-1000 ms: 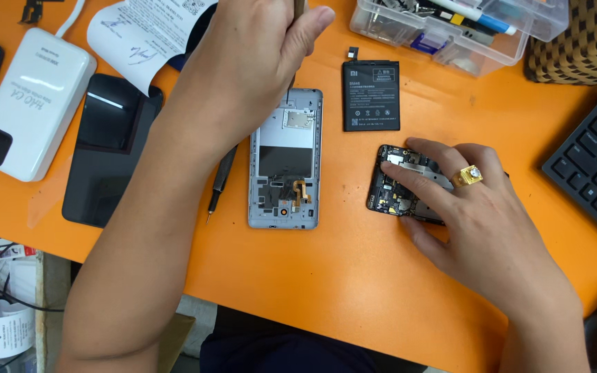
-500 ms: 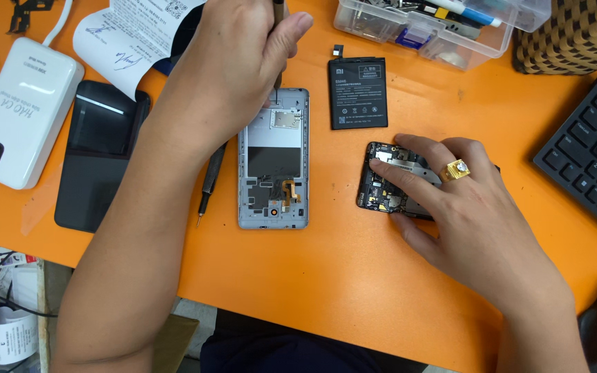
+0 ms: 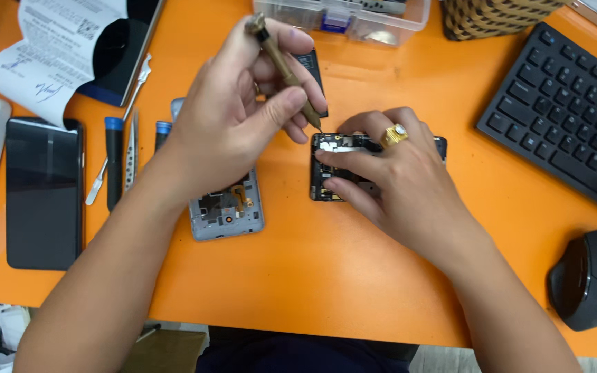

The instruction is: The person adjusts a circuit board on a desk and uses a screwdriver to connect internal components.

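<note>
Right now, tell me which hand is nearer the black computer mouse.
Right. The right hand rests on the dark circuit board, left of the mouse; the left hand, holding a brown screwdriver, is farther left.
</note>
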